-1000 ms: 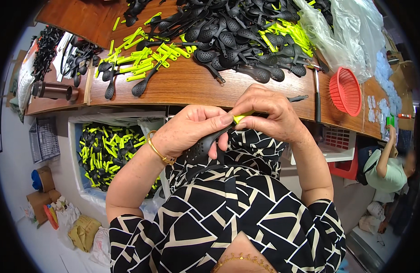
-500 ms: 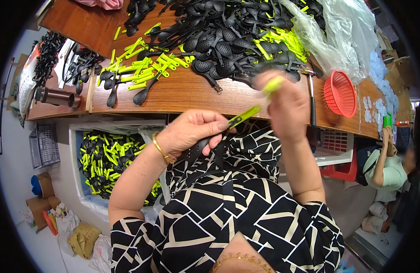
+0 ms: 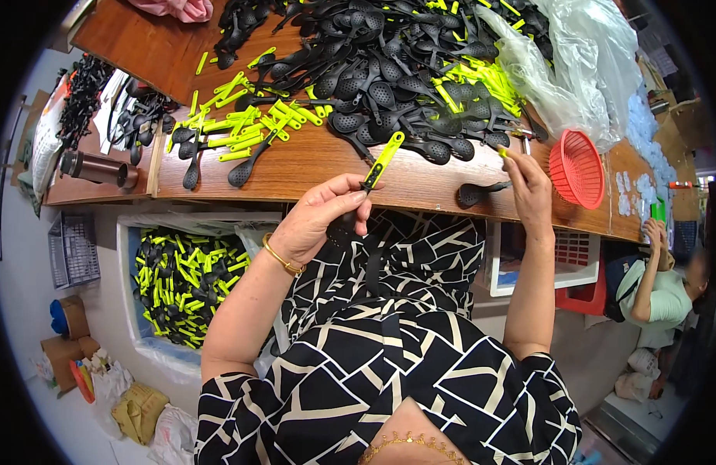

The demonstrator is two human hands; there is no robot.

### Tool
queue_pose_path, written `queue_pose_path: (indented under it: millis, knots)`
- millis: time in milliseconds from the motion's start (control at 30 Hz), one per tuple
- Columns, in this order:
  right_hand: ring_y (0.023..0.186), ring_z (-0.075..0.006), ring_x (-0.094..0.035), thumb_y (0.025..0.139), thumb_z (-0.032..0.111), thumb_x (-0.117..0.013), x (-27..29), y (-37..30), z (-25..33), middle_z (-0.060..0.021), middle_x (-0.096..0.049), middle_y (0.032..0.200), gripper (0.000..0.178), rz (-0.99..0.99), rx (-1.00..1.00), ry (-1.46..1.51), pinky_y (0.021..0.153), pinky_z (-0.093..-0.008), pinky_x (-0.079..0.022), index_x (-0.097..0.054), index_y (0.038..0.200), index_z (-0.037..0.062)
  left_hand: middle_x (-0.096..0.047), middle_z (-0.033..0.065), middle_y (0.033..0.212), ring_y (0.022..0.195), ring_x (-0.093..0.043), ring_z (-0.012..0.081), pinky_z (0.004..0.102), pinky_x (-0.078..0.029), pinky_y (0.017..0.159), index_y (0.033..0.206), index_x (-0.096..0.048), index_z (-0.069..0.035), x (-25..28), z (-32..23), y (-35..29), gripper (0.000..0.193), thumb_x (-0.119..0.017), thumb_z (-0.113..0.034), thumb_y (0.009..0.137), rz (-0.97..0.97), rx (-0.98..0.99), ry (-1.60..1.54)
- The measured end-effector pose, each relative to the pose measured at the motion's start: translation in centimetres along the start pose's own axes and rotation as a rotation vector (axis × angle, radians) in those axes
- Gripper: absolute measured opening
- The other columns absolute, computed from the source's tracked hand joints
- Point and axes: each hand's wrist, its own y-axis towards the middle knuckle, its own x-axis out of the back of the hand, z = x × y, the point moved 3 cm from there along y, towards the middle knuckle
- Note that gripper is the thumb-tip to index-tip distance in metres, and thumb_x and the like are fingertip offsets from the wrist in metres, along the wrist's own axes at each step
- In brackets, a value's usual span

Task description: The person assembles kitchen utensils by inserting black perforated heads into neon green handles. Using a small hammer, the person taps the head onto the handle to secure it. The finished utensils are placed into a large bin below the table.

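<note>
"What's done, starting at your left?"

"Under the table edge, my bin [image 3: 128, 263] holds a heap of green and black spoons. Many look joined, so I take those as done, though they are too jumbled to judge each one."

"And on the table [image 3: 311, 167]?"

"At the left, green handles [image 3: 242, 120] lie loose in a scatter, a few black spoons among them. Then comes my left hand [image 3: 315, 217], thumb and fingers pinched firmly around one spoon [image 3: 385, 159], up in front of me near the table's edge. I'd call that one partway along."

"What's left?"

"Plenty, it seems. Beyond it spreads a big pile of bare black spoons [image 3: 381, 85], with more green at its right side. Nearer me, a single black spoon [image 3: 473, 194] lies just left of my right hand [image 3: 532, 186]. Those fingertips are nearly together, on a small green piece [image 3: 504, 153]; I can't tell its full shape."

"How does the spoon you're holding look?"

"Its black bowl hangs low, mostly hidden by my fingers. The handle tilts up to the right, bright green around a black middle, with a hole at the rounded tip."
</note>
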Motion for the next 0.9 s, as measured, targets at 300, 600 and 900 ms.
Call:
queue_pose_path:
  millis: [300, 600, 900]
  knots:
    - [0.088, -0.023, -0.066, 0.096, 0.011, -0.07, 1.3, -0.3, -2.5, -0.0112, -0.069, 0.103, 0.028, -0.034, 0.025, -0.257, 0.079, -0.0331, -0.052, -0.074, 0.123, 0.007, -0.062, 0.0007, 0.088, 0.078, -0.059, 0.0089, 0.0231, -0.051, 0.074, 0.131, -0.061, 0.003, -1.2, 0.5, 0.4, 0.032, -0.06, -0.016, 0.106, 0.008, -0.051, 0.099]
    - [0.101, -0.0213, -0.067, 0.095, 0.012, -0.07, -2.8, 0.2, 2.7, -0.0088, -0.073, 0.109, 0.03, -0.113, 0.122, 0.182, 0.09, -0.0338, -0.051, -0.073, 0.125, 0.01, -0.07, 0.0024, 0.092, 0.077, -0.063, 0.0066, 0.0206, -0.052, 0.075, 0.122, -0.068, 0.001, -0.1, 2.5, 1.8, 0.024, -0.061, -0.015, 0.105, -0.132, -0.101, 0.393]
    - [0.08, -0.0137, -0.065, 0.098, 0.008, -0.069, -9.7, -0.7, 5.5, -0.0051, -0.07, 0.089, 0.008, 0.05, 0.263, 0.148, 0.068, -0.029, -0.05, -0.07, 0.101, 0.0014, -0.068, 0.0016, 0.085, 0.069, -0.059, 0.0054, 0.0192, -0.048, 0.066, 0.119, -0.068, 0.002, -4.8, 1.4, 1.7, 0.022, -0.06, -0.013, 0.106, -0.016, -0.043, 0.422]
